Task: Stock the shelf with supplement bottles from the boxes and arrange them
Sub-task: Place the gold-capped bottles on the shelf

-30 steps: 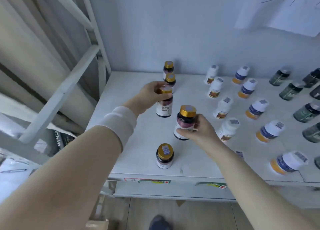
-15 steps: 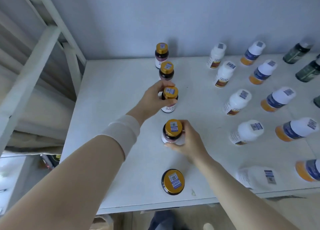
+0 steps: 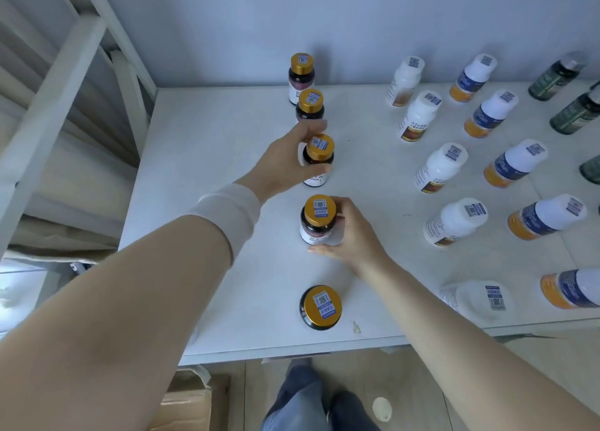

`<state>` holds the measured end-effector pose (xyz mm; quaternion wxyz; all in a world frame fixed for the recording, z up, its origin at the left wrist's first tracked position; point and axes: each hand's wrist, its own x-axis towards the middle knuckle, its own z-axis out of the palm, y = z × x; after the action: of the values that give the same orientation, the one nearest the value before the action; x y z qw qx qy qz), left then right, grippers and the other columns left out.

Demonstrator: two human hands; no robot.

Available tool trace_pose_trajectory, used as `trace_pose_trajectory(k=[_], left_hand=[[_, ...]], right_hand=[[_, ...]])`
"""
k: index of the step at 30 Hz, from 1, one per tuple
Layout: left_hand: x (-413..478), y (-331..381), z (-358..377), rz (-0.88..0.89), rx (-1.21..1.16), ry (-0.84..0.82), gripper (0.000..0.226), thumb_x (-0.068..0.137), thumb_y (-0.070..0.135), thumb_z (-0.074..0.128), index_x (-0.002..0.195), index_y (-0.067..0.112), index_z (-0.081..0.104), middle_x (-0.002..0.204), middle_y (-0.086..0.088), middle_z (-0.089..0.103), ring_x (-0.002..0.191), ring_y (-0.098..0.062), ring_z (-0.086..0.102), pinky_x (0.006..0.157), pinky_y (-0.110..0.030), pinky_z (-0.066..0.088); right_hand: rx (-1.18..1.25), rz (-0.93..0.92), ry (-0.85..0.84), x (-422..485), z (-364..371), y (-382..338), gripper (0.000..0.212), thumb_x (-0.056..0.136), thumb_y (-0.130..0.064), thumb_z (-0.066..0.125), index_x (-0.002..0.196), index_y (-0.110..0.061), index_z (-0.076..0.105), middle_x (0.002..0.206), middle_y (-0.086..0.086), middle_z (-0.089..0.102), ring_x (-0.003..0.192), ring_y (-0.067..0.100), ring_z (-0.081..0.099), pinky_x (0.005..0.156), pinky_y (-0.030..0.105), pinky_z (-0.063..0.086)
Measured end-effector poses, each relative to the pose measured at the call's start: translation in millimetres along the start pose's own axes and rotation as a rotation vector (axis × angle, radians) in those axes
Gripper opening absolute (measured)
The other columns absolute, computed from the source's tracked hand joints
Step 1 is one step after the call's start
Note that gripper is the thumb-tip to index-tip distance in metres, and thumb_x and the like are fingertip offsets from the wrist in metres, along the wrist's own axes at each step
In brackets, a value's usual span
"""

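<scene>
Gold caps run in one file away from me, five dark bottles in all, and I am setting two of them into that line. My left hand [image 3: 285, 164] is curled around the third bottle [image 3: 318, 159], thumb on the near side and fingers [image 3: 313, 128] over the far side, holding it upright on the shelf [image 3: 201, 157]. My right hand [image 3: 349, 235] wraps the fourth bottle [image 3: 317, 219] from the right, thumb low along its base, fingers hidden behind it. Both bottles look seated, though I cannot tell for sure that their bases are flat down.

Just beyond my left fingertips stands the second bottle [image 3: 310, 104], and past it the back bottle [image 3: 302, 76] near the wall. Nearest me, this side of my right hand, is the front bottle [image 3: 321, 307], apart from my grip.

I judge this the arranging step: spacing and straightening this column. Next I should nudge each bottle into line, let go without tipping either, then fetch more from the box [image 3: 191, 401] below my left forearm.

Through the dark glass of the back bottle I see something reddish; what the others hold I cannot make out. Off to the right of my right hand stand white bottles [image 3: 441, 167], blue-and-orange bottles [image 3: 516, 167] and green bottles [image 3: 558, 75], all capped.
</scene>
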<state>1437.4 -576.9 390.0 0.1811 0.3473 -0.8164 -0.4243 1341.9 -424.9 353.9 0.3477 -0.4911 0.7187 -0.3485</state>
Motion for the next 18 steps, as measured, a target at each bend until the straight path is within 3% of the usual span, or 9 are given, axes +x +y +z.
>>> trace_pose_trajectory(k=[3, 7, 11, 18], left_hand=[[-10, 13, -15, -0.009, 0.115, 0.068, 0.072, 0.078, 0.029, 0.074, 0.139, 0.021, 0.037, 0.14, 0.007, 0.047, 0.125, -0.008, 0.044, 0.1, -0.018, 0.031], [-40, 37, -47, -0.002, 0.5, 0.175, 0.062, 0.082, 0.035, 0.069, 0.135, 0.017, 0.042, 0.135, -0.002, 0.047, 0.125, -0.018, 0.044, 0.103, -0.03, 0.036], [-91, 74, -75, -0.115, 0.884, 0.108, 0.058, 0.085, 0.034, 0.064, 0.134, 0.016, 0.037, 0.138, -0.008, 0.037, 0.13, -0.027, 0.034, 0.105, -0.038, 0.03], [-236, 128, -72, -0.405, 0.994, 0.156, 0.063, 0.082, 0.037, 0.068, 0.13, 0.011, 0.038, 0.131, -0.016, 0.04, 0.122, -0.033, 0.042, 0.1, -0.043, 0.041]], right_hand=[[-0.113, -0.08, 0.01, -7, -14, -2, 0.084, 0.058, -0.013, 0.086, 0.13, -0.008, 0.043, 0.128, 0.006, 0.052, 0.12, 0.021, 0.047, 0.1, 0.026, 0.039], [-0.269, -0.181, 0.068, -20, -51, -24, 0.073, 0.068, -0.02, 0.081, 0.129, -0.008, 0.044, 0.128, 0.006, 0.048, 0.121, 0.022, 0.042, 0.102, 0.033, 0.039], [-0.424, -0.27, 0.114, -27, -84, -68, 0.063, 0.072, -0.019, 0.076, 0.126, -0.007, 0.045, 0.126, 0.011, 0.046, 0.121, 0.028, 0.041, 0.101, 0.033, 0.036], [-0.743, -0.42, -0.055, -85, -63, -133, 0.061, 0.073, -0.021, 0.07, 0.127, -0.013, 0.042, 0.134, 0.013, 0.036, 0.127, 0.031, 0.03, 0.097, 0.04, 0.038]])
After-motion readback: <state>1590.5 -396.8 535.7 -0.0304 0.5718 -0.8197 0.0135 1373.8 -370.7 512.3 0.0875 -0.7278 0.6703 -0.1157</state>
